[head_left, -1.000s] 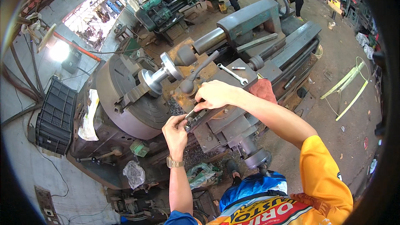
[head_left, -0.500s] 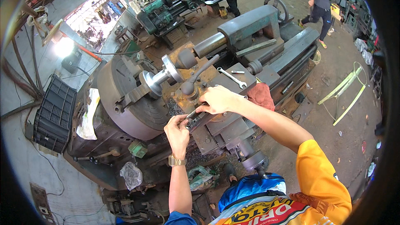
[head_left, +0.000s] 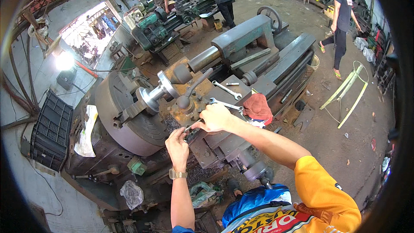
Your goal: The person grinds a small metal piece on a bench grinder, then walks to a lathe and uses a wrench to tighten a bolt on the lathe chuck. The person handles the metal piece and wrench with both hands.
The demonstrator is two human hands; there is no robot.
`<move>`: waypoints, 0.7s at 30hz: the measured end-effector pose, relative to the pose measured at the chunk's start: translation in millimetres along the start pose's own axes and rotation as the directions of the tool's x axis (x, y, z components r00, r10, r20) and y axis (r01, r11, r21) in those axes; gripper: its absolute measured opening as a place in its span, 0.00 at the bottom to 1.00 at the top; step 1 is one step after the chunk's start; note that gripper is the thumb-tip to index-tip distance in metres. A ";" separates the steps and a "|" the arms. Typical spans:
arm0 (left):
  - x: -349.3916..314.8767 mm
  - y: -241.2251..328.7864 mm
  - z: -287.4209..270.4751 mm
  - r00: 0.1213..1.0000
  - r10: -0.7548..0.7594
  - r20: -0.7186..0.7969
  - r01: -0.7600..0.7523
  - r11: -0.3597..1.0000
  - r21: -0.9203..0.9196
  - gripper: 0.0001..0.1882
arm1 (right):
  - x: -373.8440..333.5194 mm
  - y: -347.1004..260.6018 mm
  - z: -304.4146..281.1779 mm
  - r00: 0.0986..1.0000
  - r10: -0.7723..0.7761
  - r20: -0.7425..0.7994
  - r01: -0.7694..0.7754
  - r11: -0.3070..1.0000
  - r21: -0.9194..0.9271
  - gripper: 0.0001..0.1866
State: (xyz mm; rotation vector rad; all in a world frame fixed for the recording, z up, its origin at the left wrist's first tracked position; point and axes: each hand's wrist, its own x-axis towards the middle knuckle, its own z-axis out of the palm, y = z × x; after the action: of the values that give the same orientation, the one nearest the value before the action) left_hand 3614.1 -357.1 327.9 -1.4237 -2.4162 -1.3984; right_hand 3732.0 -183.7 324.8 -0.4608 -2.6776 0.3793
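Flanking two hands (head_left: 177,144) (head_left: 215,118), two wrenches (head_left: 226,89) (head_left: 225,104)

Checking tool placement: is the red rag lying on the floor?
No, the red rag lies on the lathe carriage, just right of two wrenches and beyond the right hand.

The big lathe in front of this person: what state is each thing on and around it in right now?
Left hand: fingers pinched on a small part beside the tool post.
Right hand: closed on a thin metal tool.
Chuck: holds a shiny steel workpiece.
Tool post handle: tilted up.
Two spanners: lying flat on the carriage.
Red rag: crumpled on the carriage.
Work lamp: lit.
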 end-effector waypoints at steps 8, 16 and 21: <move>-1.4 -5.2 0.3 0.999 0.052 0.012 -0.052 0.999 0.013 0.14 | -4.4 -6.7 4.9 0.998 0.043 -0.050 -0.045 0.999 -0.025 0.40; -4.2 -17.2 3.0 0.999 0.038 0.004 -0.038 0.995 -0.096 0.19 | -9.0 -17.5 15.7 0.988 0.091 -0.127 -0.103 0.990 -0.092 0.41; -0.3 -19.8 -2.4 0.994 0.105 0.028 -0.101 0.987 -0.125 0.14 | -8.9 -19.0 11.8 0.989 0.144 -0.033 -0.146 0.987 -0.068 0.42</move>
State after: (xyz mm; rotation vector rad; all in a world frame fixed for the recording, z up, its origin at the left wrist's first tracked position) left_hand 3599.4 -362.7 315.6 -1.5874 -2.2751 -1.5358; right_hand 3729.8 -206.5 317.6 -0.6797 -2.6449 0.3184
